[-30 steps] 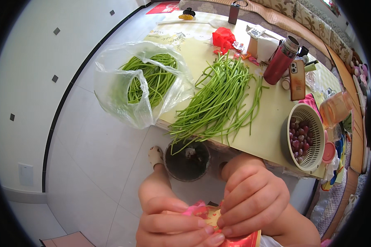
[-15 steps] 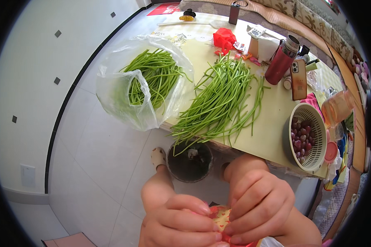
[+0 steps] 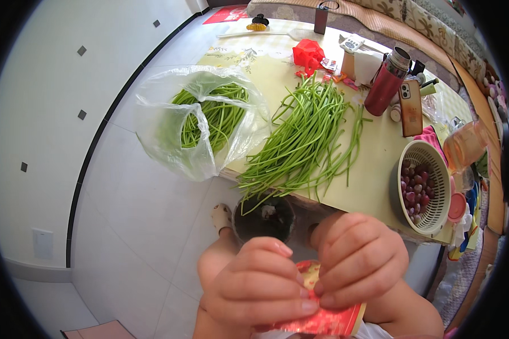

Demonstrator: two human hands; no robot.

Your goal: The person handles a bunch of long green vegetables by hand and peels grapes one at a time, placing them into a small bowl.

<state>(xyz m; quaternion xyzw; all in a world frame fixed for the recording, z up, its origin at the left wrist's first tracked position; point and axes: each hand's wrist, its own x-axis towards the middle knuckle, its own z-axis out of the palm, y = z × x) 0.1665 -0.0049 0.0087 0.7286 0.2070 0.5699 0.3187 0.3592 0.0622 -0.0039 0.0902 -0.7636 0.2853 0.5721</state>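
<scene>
Both of my hands pinch a shiny red packet (image 3: 328, 322) with a pale, patterned patch, low in the picture above my lap. My left hand (image 3: 260, 285) is closed on its left side, and my right hand (image 3: 362, 263) grips its upper right part. The fingers cover much of the packet, so I cannot tell what is inside. Beyond my hands, a pile of long green stems (image 3: 300, 135) lies on the table (image 3: 373, 164), some ends hanging over the front edge. To its left sits a clear plastic bag (image 3: 158, 133) with more green stems (image 3: 223, 113) inside.
A dark bin (image 3: 251, 229) stands on the floor below the table edge, beside a slippered foot (image 3: 220, 218). At the right are a basket (image 3: 439, 192) of grapes (image 3: 415, 189), a phone (image 3: 411, 113), a red flask (image 3: 383, 87) and a pinkish jar (image 3: 464, 148). Farther back lies a red bag (image 3: 307, 53).
My hands and the packet have come up a little, and more of its red surface shows below my fingers. The clear bag's top edge has sunk somewhat.
</scene>
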